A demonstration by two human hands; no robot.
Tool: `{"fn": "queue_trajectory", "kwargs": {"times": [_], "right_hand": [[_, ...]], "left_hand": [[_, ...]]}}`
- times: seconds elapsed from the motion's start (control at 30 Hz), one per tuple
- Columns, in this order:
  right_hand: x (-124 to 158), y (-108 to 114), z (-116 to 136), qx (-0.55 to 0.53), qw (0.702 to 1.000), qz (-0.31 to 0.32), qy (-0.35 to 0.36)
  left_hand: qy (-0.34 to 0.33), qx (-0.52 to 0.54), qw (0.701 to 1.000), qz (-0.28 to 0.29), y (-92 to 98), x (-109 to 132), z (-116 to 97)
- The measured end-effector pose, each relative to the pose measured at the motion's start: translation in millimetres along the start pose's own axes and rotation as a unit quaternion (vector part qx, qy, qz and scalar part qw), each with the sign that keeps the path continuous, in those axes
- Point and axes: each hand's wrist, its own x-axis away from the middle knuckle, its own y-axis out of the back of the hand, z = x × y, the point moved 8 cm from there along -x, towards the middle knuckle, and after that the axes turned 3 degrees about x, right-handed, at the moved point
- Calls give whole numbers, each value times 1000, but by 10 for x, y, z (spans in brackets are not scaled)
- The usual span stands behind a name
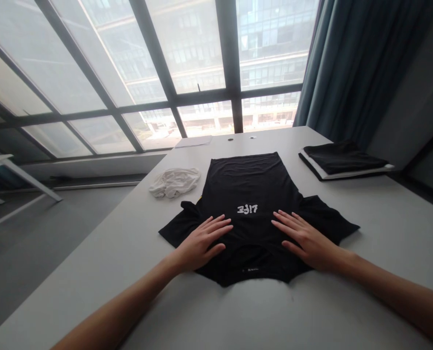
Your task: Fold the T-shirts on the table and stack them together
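A black T-shirt lies spread out on the white table, its collar toward me and its hem toward the window. White lettering on its chest appears upside down from here. My left hand rests flat on the shirt's left shoulder area, fingers stretched out. On the other side my right hand lies likewise, palm down with fingers apart, near the right sleeve. Neither hand grips the cloth. Both sleeves stick out to the sides, and the left one is a little rumpled.
A crumpled white cloth lies left of the shirt. At the right sits a stack of folded black and white garments. Papers lie at the far edge, by the window. A blue curtain hangs behind; another white table stands at left.
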Motion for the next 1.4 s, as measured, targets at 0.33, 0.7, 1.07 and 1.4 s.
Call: {"fn": "queue_trajectory", "kwargs": {"times": [0.33, 0.7, 1.07, 1.4], "right_hand": [[175, -88, 90, -39, 998, 57, -11], [-1670, 144, -633, 41, 987, -65, -138], [-2299, -426, -1316, 47, 984, 7, -173], [-2482, -231, -1985, 36, 974, -6, -221]], "left_hand": [[52, -55, 993, 85, -241, 81, 21], [90, 92, 983, -132, 298, -1570, 815], [105, 68, 991, -53, -191, -2409, 1406], [191, 283, 924, -171, 146, -2577, 2095]]}}
